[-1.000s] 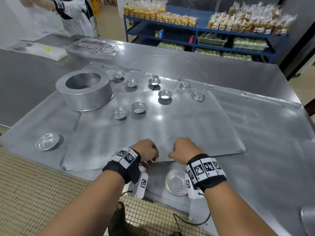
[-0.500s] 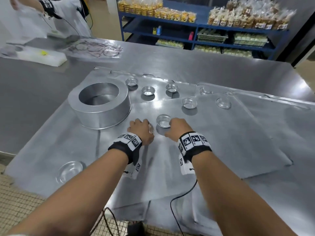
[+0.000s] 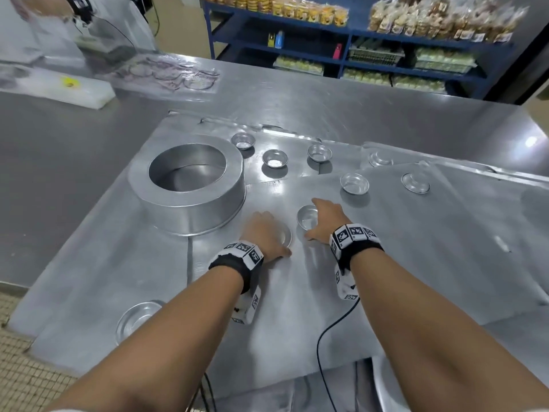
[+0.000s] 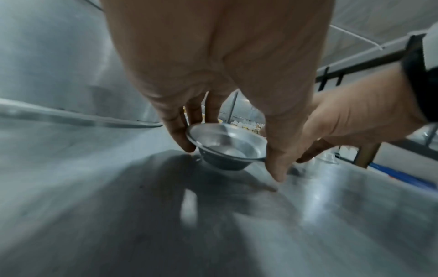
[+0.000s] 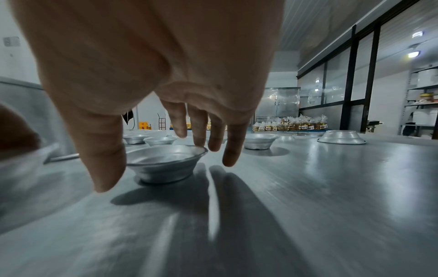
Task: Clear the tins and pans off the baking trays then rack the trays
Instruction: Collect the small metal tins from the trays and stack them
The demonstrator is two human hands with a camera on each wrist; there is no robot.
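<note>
Flat steel baking trays overlap on the steel table. Small aluminium tins stand on them beside a large round cake pan. My left hand pinches one small tin between fingers and thumb; in the left wrist view this tin sits tilted in my left hand. My right hand is spread over the neighbouring tin. In the right wrist view that tin stands flat, with straight fingers at its far rim and my right hand straddling it.
More small tins stand farther back, and two lie upside down. Another tin sits near the front left edge. A second person works at the far left. Blue shelves stand behind.
Both hands left the tray's near edge and reached forward to the two middle tins. The left hand has since closed round its tin and tipped it; the right has spread over its tin.
</note>
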